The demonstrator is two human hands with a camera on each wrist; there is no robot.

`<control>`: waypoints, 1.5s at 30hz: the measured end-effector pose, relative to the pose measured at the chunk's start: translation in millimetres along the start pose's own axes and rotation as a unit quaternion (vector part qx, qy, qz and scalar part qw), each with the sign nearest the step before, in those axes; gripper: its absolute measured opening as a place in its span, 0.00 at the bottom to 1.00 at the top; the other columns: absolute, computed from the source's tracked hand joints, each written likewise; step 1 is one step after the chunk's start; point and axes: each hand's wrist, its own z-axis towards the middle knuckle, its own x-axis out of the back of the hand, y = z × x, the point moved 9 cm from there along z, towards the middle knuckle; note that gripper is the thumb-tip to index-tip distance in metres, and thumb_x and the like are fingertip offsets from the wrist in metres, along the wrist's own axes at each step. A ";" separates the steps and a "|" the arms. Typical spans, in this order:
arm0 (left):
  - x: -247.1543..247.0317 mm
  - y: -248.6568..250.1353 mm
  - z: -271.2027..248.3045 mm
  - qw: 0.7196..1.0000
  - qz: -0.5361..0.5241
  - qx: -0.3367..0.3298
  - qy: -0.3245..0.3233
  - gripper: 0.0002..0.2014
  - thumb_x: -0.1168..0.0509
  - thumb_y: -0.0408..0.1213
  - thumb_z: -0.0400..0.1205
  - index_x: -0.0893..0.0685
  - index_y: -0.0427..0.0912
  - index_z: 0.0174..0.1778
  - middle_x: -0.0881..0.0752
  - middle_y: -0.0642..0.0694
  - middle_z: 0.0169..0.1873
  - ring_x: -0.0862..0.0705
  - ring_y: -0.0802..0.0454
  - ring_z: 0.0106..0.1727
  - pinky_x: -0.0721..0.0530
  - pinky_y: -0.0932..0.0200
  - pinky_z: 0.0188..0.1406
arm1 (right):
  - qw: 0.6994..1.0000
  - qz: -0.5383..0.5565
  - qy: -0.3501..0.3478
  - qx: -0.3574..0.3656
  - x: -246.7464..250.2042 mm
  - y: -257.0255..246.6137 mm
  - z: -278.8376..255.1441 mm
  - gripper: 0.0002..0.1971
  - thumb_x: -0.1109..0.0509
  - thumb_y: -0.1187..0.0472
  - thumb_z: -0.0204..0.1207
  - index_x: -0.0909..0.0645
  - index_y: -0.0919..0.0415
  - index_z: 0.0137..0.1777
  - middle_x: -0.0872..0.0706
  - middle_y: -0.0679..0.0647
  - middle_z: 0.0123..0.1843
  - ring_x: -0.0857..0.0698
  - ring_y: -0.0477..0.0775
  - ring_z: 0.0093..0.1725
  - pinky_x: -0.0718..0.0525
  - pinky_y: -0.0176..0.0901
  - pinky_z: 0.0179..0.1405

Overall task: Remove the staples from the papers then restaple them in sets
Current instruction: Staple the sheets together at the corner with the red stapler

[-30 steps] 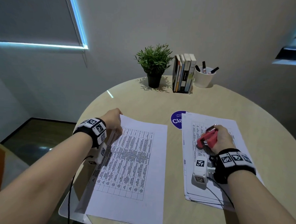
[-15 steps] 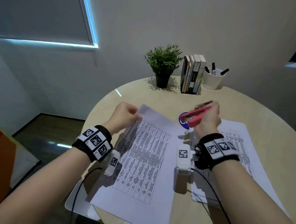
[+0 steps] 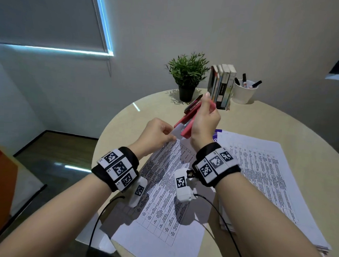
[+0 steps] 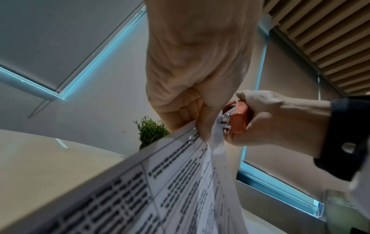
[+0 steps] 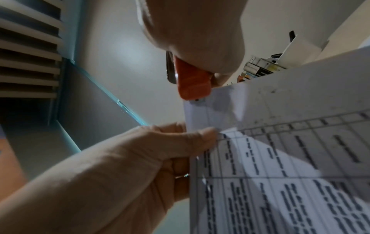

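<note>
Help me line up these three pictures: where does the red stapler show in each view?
Head: red stapler at centre, in the right hand.
Left wrist: right of centre.
Right wrist: upper centre.
Shared landmark: the paper corner pinched by the left hand, at the stapler's mouth.

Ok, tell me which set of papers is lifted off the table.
The left set of papers; left hand pinches its raised corner. The right stack lies flat.
</note>
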 end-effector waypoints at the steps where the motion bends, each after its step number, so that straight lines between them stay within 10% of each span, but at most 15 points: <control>1: -1.6 2.3 -0.3 1.000 0.006 -0.005 -0.001 0.05 0.26 0.33 0.77 0.08 0.35 0.41 0.09 0.36 0.36 0.11 0.42 0.34 0.13 0.48 0.34 | 1.000 0.008 0.007 -0.003 0.0 -0.6 0.0 0.17 0.34 0.48 0.84 0.20 0.63 0.46 0.14 0.56 0.34 0.14 0.44 0.25 0.19 0.34 0.23; 8: -4.3 11.7 -4.6 1.000 -0.014 -0.008 -0.007 0.03 0.27 0.31 0.77 0.08 0.36 0.43 0.08 0.42 0.37 0.09 0.46 0.39 0.10 0.51 0.40 | 0.997 0.031 0.064 -0.027 7.0 -2.0 7.5 0.18 0.33 0.47 0.82 0.20 0.58 0.35 0.15 0.56 0.30 0.14 0.56 0.30 0.14 0.49 0.34; 30: -5.8 7.9 -7.2 1.000 0.004 -0.016 -0.023 0.06 0.26 0.32 0.77 0.09 0.32 0.44 0.09 0.36 0.39 0.11 0.43 0.39 0.11 0.42 0.45 | 0.995 0.028 0.066 -0.075 0.7 7.9 8.9 0.15 0.34 0.50 0.82 0.22 0.59 0.37 0.16 0.58 0.35 0.15 0.56 0.33 0.18 0.41 0.28; 38: -24.5 -68.7 -55.9 0.951 0.128 0.108 -0.261 0.11 0.25 0.35 0.75 0.16 0.38 0.50 0.11 0.34 0.48 0.16 0.49 0.38 0.13 0.44 0.41 | 0.992 0.039 0.083 -0.085 10.6 5.0 16.0 0.14 0.34 0.53 0.80 0.23 0.60 0.35 0.17 0.58 0.32 0.18 0.55 0.27 0.19 0.41 0.27; 45: -11.2 -30.8 -49.0 0.991 -0.051 0.014 -0.123 0.24 0.27 0.45 0.76 0.20 0.43 0.68 0.12 0.50 0.57 0.12 0.57 0.54 0.13 0.60 0.56 | 0.994 0.049 0.065 -0.074 5.6 1.4 10.2 0.16 0.34 0.54 0.83 0.23 0.61 0.35 0.18 0.53 0.27 0.19 0.50 0.22 0.19 0.39 0.24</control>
